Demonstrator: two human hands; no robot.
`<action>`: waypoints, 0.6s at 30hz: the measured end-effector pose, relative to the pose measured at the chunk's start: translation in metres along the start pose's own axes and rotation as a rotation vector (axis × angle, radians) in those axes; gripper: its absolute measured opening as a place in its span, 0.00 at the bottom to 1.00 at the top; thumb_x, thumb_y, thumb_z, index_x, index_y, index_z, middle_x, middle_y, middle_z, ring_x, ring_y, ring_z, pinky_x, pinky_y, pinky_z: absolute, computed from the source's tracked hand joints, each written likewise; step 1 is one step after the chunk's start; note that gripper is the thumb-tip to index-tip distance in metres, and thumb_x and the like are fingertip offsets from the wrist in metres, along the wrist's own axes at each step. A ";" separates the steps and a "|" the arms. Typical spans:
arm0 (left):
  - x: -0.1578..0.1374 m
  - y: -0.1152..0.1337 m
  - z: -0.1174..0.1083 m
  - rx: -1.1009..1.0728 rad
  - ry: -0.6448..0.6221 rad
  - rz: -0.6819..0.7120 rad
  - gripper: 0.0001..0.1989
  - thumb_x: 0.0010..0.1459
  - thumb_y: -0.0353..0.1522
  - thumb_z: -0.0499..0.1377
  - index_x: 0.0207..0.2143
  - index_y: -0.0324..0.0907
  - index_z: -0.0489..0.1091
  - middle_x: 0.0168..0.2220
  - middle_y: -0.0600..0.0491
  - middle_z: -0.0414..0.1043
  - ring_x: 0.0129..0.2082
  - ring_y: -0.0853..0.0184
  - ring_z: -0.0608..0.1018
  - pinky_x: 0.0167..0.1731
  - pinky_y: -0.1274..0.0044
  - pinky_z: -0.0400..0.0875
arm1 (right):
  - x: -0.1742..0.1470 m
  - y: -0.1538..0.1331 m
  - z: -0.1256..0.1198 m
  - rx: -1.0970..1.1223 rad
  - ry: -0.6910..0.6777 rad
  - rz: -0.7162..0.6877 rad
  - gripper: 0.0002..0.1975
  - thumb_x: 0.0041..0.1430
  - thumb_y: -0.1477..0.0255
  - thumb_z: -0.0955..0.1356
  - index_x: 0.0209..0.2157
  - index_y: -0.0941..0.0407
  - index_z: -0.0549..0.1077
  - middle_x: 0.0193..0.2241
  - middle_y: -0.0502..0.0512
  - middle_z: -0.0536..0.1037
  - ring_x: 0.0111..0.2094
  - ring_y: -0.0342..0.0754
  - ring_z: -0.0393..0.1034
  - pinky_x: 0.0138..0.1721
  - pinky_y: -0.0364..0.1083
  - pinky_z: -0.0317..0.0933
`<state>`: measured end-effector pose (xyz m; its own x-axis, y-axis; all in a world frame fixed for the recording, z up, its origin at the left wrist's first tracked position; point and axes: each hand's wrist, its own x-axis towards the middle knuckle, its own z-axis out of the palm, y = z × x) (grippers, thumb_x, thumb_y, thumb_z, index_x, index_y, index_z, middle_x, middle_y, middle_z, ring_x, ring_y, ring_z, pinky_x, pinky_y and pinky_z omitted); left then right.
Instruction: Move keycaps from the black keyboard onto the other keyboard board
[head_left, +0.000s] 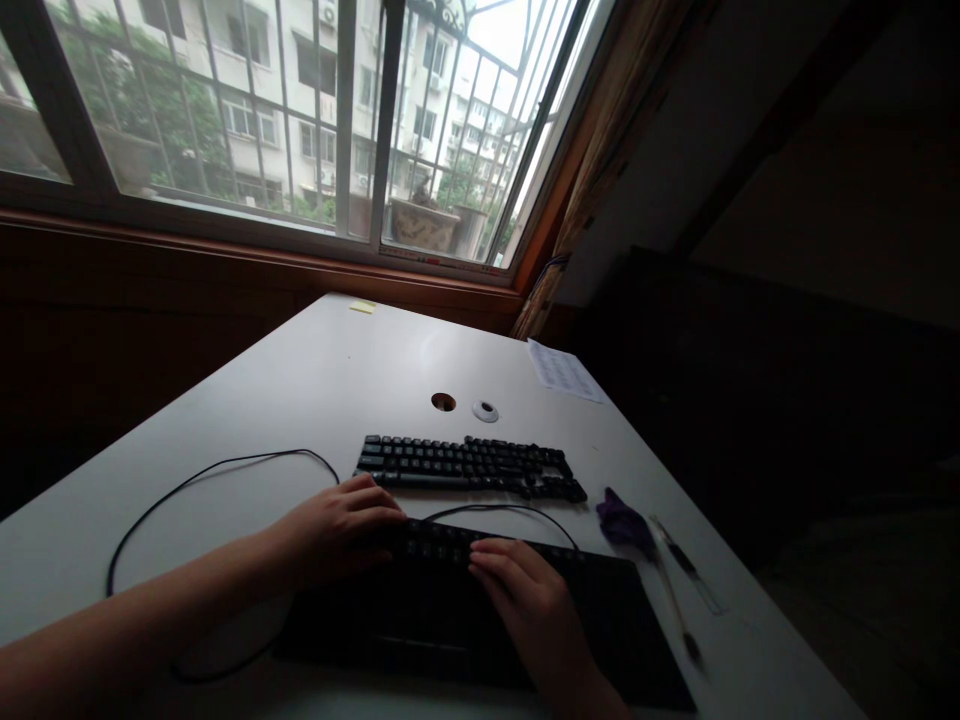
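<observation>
A black keyboard (480, 610) lies on the white table in front of me, with keys showing in the rows along its far edge; its near part is too dark to make out. My left hand (360, 520) rests over its far left corner, fingers bent around the edge. Over the far rows, right of the middle, my right hand (525, 590) has its thumb and fingers pressed together at the keys. Whatever sits between those fingertips is hidden. Just behind the keyboard, loose black keycaps (465, 466) are laid out in rows like a keyboard's, with gaps at the right.
A black cable (217, 465) loops across the left side of the table (225, 400). At right lie a purple cloth (624, 524), a brush (679, 600) and a wire keycap puller (686, 560). Farther back are a cable hole (443, 402), its white cover (485, 411), papers (564, 371) and yellow notes (363, 307).
</observation>
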<state>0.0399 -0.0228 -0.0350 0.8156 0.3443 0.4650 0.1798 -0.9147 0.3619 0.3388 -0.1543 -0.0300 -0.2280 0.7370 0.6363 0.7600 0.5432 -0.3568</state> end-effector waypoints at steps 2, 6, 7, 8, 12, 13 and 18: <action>0.000 0.000 0.000 -0.002 -0.005 -0.001 0.18 0.65 0.31 0.65 0.57 0.44 0.72 0.50 0.46 0.77 0.48 0.58 0.76 0.45 0.69 0.77 | -0.002 0.001 0.001 0.001 -0.023 0.001 0.07 0.69 0.78 0.68 0.43 0.53 0.79 0.40 0.55 0.84 0.40 0.49 0.82 0.42 0.47 0.79; -0.001 -0.001 0.001 0.006 -0.004 0.001 0.19 0.64 0.31 0.65 0.57 0.45 0.71 0.50 0.46 0.77 0.48 0.57 0.75 0.46 0.68 0.77 | -0.004 0.003 0.002 0.011 -0.047 0.008 0.08 0.68 0.79 0.69 0.43 0.54 0.79 0.41 0.56 0.83 0.41 0.49 0.81 0.44 0.48 0.78; -0.002 -0.002 0.002 0.007 -0.005 0.000 0.19 0.64 0.31 0.65 0.58 0.45 0.71 0.50 0.46 0.77 0.48 0.57 0.75 0.46 0.68 0.77 | -0.004 0.003 0.002 0.014 -0.048 0.008 0.08 0.68 0.79 0.69 0.43 0.54 0.79 0.41 0.56 0.83 0.41 0.49 0.81 0.44 0.48 0.78; -0.002 -0.002 0.002 0.006 -0.006 0.000 0.19 0.65 0.31 0.65 0.58 0.45 0.71 0.50 0.46 0.77 0.48 0.57 0.75 0.46 0.68 0.77 | -0.004 0.003 0.002 0.016 -0.048 0.008 0.08 0.68 0.80 0.69 0.43 0.54 0.79 0.41 0.56 0.83 0.41 0.49 0.81 0.44 0.48 0.78; -0.001 -0.001 0.002 0.002 0.005 0.006 0.19 0.65 0.31 0.65 0.58 0.45 0.71 0.50 0.46 0.77 0.48 0.58 0.75 0.45 0.69 0.77 | -0.001 0.000 0.001 0.012 -0.041 0.002 0.08 0.68 0.79 0.68 0.42 0.54 0.79 0.41 0.56 0.82 0.42 0.49 0.80 0.44 0.48 0.77; -0.001 -0.001 0.001 0.003 0.010 0.006 0.19 0.65 0.31 0.65 0.57 0.45 0.72 0.49 0.46 0.77 0.47 0.58 0.75 0.45 0.69 0.77 | -0.001 -0.001 0.000 0.007 -0.037 0.006 0.07 0.69 0.79 0.68 0.42 0.54 0.78 0.40 0.57 0.81 0.41 0.49 0.79 0.44 0.47 0.77; -0.001 -0.001 0.001 0.013 0.016 0.006 0.19 0.64 0.31 0.65 0.57 0.45 0.72 0.49 0.46 0.77 0.47 0.58 0.76 0.45 0.69 0.77 | 0.003 -0.006 -0.002 -0.001 -0.037 0.032 0.07 0.69 0.78 0.68 0.38 0.54 0.78 0.36 0.55 0.78 0.37 0.48 0.77 0.39 0.46 0.74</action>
<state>0.0399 -0.0228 -0.0366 0.8080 0.3421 0.4797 0.1824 -0.9194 0.3485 0.3351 -0.1560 -0.0247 -0.2257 0.7684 0.5988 0.7682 0.5184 -0.3757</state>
